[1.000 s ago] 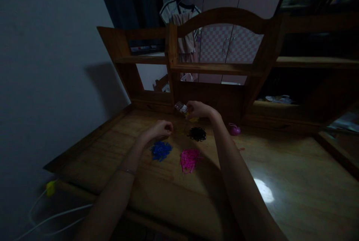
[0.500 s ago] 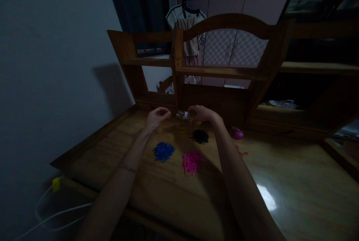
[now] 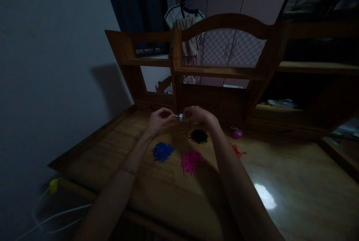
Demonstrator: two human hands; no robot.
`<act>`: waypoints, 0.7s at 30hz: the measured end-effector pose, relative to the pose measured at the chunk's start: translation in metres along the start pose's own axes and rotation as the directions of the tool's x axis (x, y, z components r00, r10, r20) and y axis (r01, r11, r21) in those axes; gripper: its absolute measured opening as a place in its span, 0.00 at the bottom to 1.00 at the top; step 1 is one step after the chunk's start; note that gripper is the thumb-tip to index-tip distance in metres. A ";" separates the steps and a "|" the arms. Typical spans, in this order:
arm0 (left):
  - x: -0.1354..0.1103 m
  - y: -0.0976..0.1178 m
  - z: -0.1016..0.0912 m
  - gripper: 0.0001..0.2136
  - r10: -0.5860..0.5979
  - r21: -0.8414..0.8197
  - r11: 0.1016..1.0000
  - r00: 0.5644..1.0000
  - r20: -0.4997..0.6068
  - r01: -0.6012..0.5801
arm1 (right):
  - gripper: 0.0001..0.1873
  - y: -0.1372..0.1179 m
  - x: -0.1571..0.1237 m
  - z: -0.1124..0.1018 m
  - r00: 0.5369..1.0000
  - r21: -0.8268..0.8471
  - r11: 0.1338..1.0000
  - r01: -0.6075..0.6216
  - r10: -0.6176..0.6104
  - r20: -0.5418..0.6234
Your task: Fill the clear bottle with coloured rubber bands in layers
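Note:
My left hand [image 3: 159, 119] and my right hand [image 3: 196, 113] meet above the far part of the wooden table. Between them is a small clear, shiny packet or case [image 3: 181, 117]; its exact kind is too dark to tell. Left fingertips pinch its left end, while the right fingers close on its right side. Blurred yellow strands [image 3: 182, 132] lie below. Nearest to me are a pile of blue strands [image 3: 162, 152] and a pile of pink strands [image 3: 191, 161]. A pile of black loops [image 3: 199, 136] sits under my right wrist.
Right of my right forearm lie red strands [image 3: 238, 150] and a round purple object with a loop [image 3: 236, 133]. A wooden shelf unit [image 3: 221, 70] rises along the table's back. White cables [image 3: 64, 211] hang at the lower left, beside a yellow tag [image 3: 54, 186].
My left fingers have come to the clear packet's left end and now pinch it. The packet and my right hand have shifted slightly left.

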State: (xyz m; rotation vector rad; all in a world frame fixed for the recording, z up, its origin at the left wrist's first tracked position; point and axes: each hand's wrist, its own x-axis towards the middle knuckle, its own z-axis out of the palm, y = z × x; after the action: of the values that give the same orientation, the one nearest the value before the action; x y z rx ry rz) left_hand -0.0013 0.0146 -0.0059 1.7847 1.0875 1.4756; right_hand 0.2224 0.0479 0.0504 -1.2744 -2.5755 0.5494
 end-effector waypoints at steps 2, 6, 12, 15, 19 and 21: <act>0.000 0.000 -0.001 0.14 -0.004 0.008 1.000 1.000 0.011 0.004 | 0.27 0.000 0.000 0.000 1.000 0.001 1.000 0.021 -0.021 -0.005; 0.000 0.003 -0.004 0.14 -0.018 0.025 1.000 1.000 -0.001 0.018 | 0.27 0.002 0.000 0.000 0.998 -0.022 0.999 0.046 -0.047 -0.031; -0.001 0.006 -0.007 0.13 -0.022 0.067 0.997 0.998 -0.053 0.026 | 0.27 0.000 -0.002 -0.003 0.997 0.032 0.997 0.068 -0.066 -0.047; -0.002 0.006 -0.007 0.12 -0.015 0.073 0.997 0.999 -0.029 0.017 | 0.28 0.000 -0.003 -0.004 0.998 0.037 0.998 0.053 -0.052 -0.043; -0.003 0.008 -0.005 0.09 0.059 0.104 0.993 0.998 -0.033 -0.056 | 0.27 0.001 -0.002 -0.004 0.999 0.050 0.998 0.043 -0.042 -0.023; -0.004 0.010 -0.003 0.08 0.100 0.144 0.986 0.992 -0.082 -0.087 | 0.26 0.001 -0.001 -0.003 0.999 0.056 0.997 0.047 -0.046 -0.007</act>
State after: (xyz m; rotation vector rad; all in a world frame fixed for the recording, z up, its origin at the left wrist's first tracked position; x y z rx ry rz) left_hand -0.0018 0.0064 0.0010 1.9059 1.1925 1.5817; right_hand 0.2252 0.0484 0.0528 -1.1935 -2.5594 0.6040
